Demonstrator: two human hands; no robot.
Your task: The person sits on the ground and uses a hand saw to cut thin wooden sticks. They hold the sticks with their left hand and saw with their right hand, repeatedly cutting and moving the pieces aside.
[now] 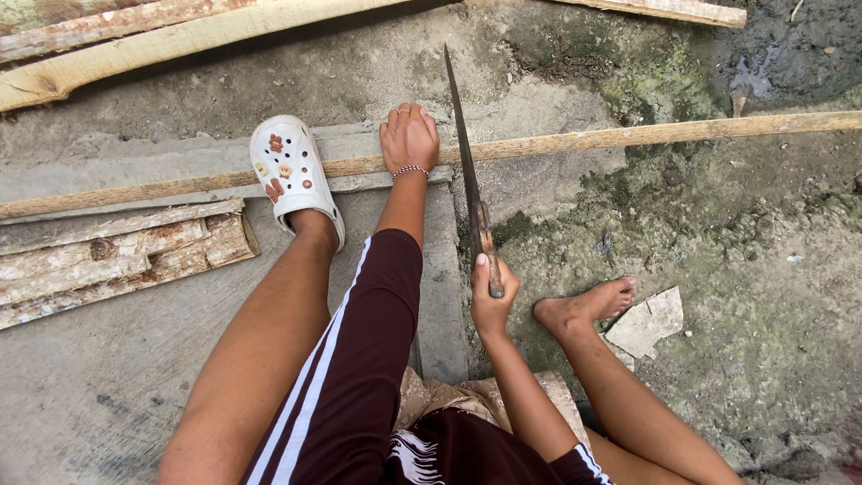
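My left hand (409,136) presses flat on a long thin wooden batten (628,136) that lies across a raised concrete edge (180,166). My right hand (490,296) grips the wooden handle of a long narrow blade (461,144), a machete-like knife, whose edge meets the batten just right of my left hand. My left foot in a white clog (287,171) stands on the batten to the left. My bare right foot (584,307) rests on the muddy ground.
Rough bark-covered wood slabs (117,256) lie at left on the concrete. Long planks (180,36) lie at the top left, another plank (673,9) at the top right. A broken flat stone (648,321) sits by my bare foot. Wet mud (772,63) lies at the top right.
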